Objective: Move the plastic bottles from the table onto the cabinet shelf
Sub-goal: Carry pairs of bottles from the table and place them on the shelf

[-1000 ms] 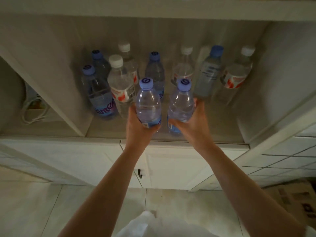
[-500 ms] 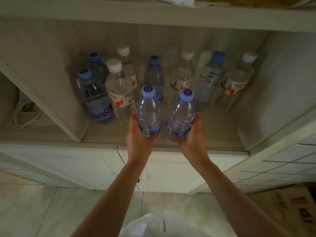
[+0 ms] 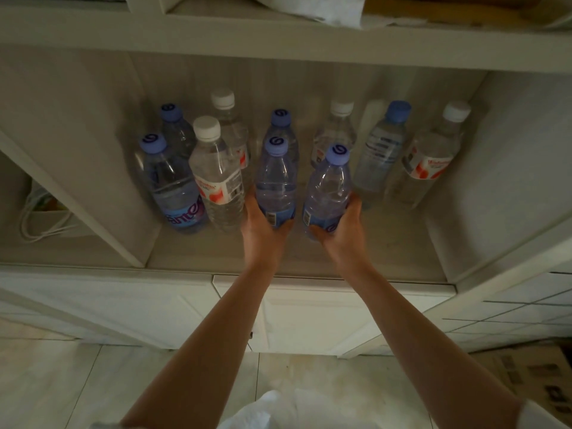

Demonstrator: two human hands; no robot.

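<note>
My left hand (image 3: 263,226) grips the lower body of a clear plastic bottle with a blue cap (image 3: 275,181). Beside it, my right hand (image 3: 343,224) grips a second blue-capped bottle (image 3: 329,190), which tilts slightly right. Both bottles are inside the open cabinet shelf (image 3: 387,252), near its front, in front of several other bottles with blue or white caps (image 3: 216,178). Whether the held bottles touch the shelf floor is hidden by my hands.
A vertical divider (image 3: 102,193) bounds the shelf on the left, with white cord (image 3: 40,224) in the compartment beyond. The right wall (image 3: 495,181) closes the other side. Bare shelf floor lies right of my right hand. Closed white cabinet doors (image 3: 309,317) are below.
Both hands have carried their bottles forward and down into the shelf, closer to the rows of standing bottles. The grips are unchanged.
</note>
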